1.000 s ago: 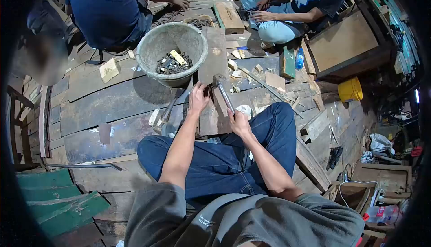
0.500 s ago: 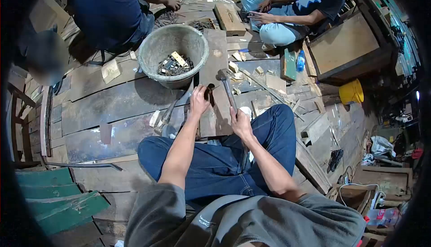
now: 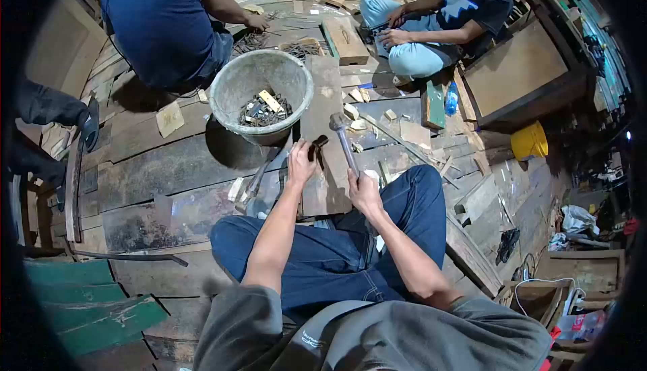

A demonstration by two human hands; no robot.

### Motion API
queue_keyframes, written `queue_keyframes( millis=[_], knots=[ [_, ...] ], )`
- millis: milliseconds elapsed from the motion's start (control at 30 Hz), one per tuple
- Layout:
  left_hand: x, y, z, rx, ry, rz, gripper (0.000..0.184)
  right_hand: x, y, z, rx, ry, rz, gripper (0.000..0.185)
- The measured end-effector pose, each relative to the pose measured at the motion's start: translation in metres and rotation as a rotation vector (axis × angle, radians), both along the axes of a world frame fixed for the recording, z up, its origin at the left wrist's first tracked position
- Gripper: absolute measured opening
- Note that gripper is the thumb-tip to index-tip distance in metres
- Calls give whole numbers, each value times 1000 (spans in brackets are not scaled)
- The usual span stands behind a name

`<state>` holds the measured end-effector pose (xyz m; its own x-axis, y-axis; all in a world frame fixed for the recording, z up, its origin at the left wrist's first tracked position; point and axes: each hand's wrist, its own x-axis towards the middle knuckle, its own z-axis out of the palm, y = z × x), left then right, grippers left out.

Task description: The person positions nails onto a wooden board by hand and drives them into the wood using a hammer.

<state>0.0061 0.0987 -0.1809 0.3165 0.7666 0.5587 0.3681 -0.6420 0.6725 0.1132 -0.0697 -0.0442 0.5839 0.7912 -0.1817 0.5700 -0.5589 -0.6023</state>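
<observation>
My right hand (image 3: 364, 192) grips the handle of a hammer (image 3: 346, 147). The hammer's head is raised at the far end, over a thick wooden board (image 3: 322, 91) in front of my crossed legs. At the board's left side, my left hand (image 3: 301, 164) has its fingers closed on a small dark piece (image 3: 317, 146), whose exact kind I cannot make out. Hammer head and dark piece are a short way apart. Beyond my left hand stands a grey bucket (image 3: 226, 111), holding a pile of small metal bits and a pale wooden block (image 3: 271, 98).
Two people sit ahead, one in a blue shirt (image 3: 158, 24), the other in a black shirt (image 3: 472, 7). Another person's legs (image 3: 54, 111) show at far left. Wood scraps (image 3: 170, 120) lie about the plank floor. A yellow bucket (image 3: 529, 142) stands right; green boards (image 3: 101, 310) lie lower left.
The view has tilted slightly, so the scene sits lower in the picture. Another person's legs show more clearly at far left. Both my hands keep nearly the same place over the board.
</observation>
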Motion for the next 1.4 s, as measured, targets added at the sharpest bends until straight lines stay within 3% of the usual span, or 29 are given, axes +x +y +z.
queue_keyframes(
  millis=[133,233,400,500,667,767,900,967,1200,1400],
  knots=[
    [-2,-3,-2,-67,14,-11,27,1,-5,-9,64,-7,32,52],
    [-4,-5,3,-166,2,-51,28,2,-7,-18,-45,-35,62,50],
    [-6,-6,9,35,44,21,25,-9,-4,5,57,6,20,56],
    [-3,-3,10,-101,27,-36,25,-2,-2,-16,-93,-45,72,53],
    [-2,-1,-4,-54,36,3,22,-12,3,19,-2,-16,0,51],
    [-3,-4,9,-47,25,-4,22,-5,-4,-8,-48,-43,68,57],
    [-2,-4,10,-95,18,-4,25,-3,1,0,-38,-13,9,56],
    [-1,-7,4,4,7,52,29,-5,-3,2,-46,-39,13,56],
    [-3,-3,10,-158,43,-74,16,9,-21,-41,-42,-70,56,57],
    [-3,-6,16,-168,54,-53,14,7,-21,-33,-81,51,19,54]
  ],
)
